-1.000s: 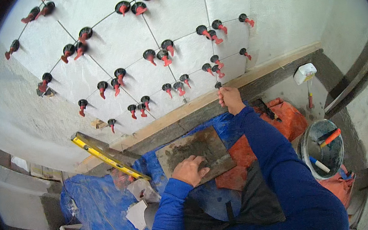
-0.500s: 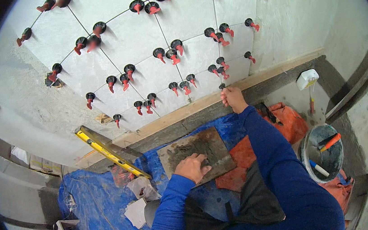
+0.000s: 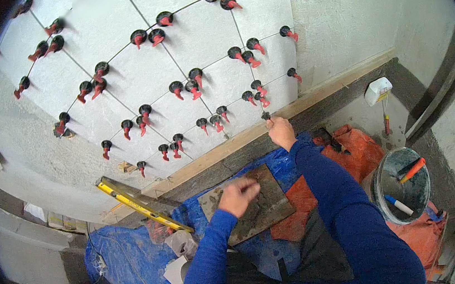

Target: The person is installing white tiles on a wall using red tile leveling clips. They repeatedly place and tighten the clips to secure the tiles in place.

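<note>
Large pale tiles (image 3: 136, 79) cover the wall, with several red-and-black levelling clips (image 3: 194, 84) along their joints. My right hand (image 3: 281, 132) reaches up to the lower tile edge, fingers pinched on a small dark levelling clip (image 3: 265, 116) just above the wooden batten (image 3: 223, 152). My left hand (image 3: 237, 195) hovers, blurred, over a flat board smeared with grey mortar (image 3: 266, 208) that lies on the blue tarp. Its fingers are curled; whether it holds anything is unclear.
A yellow spirit level (image 3: 139, 205) leans at the batten's left. A blue tarp (image 3: 122, 255) and orange sheet (image 3: 354, 150) cover the floor. A grey bucket (image 3: 382, 191) with tools stands right, a white container (image 3: 377, 90) behind it.
My left hand has lifted off the lower part of the mortar board and moved up over its middle. My right hand stays at the tile's lower edge.
</note>
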The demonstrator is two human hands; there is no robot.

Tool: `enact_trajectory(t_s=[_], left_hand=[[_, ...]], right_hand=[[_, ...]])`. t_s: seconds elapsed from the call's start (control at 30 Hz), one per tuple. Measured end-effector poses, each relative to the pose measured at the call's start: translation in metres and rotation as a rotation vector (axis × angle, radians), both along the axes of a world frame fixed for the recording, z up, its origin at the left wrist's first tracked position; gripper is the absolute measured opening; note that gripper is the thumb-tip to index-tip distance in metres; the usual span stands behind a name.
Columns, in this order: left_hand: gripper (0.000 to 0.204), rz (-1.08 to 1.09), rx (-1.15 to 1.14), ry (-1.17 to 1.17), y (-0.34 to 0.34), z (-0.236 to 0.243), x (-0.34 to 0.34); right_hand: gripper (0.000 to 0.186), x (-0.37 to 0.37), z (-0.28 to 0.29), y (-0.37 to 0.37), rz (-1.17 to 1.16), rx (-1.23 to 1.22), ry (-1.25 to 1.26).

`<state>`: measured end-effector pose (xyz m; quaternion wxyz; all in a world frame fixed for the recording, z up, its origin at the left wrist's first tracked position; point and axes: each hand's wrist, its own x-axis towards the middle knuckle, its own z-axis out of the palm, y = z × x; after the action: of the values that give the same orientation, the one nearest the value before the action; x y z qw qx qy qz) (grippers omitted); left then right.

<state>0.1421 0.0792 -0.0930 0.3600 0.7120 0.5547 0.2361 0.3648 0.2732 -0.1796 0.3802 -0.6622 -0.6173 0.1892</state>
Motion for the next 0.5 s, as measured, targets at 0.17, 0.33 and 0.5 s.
enact_trajectory(t_s=[0.17, 0.33, 0.5], left_hand=[[0.046, 0.32, 0.11, -0.073, 0.132, -0.056, 0.057], [0.041, 0.485, 0.055, -0.352, 0.213, -0.101, 0.11], [0.037, 0.446, -0.387, -0.719, 0.207, -0.092, 0.106]], right_hand=[[0.033, 0.014, 0.012, -0.002, 0.115, -0.018, -0.094], [0.032, 0.022, 0.006, -0.012, 0.192, 0.015, 0.147], [0.033, 0.031, 0.0, -0.009, 0.31, 0.025, 0.385]])
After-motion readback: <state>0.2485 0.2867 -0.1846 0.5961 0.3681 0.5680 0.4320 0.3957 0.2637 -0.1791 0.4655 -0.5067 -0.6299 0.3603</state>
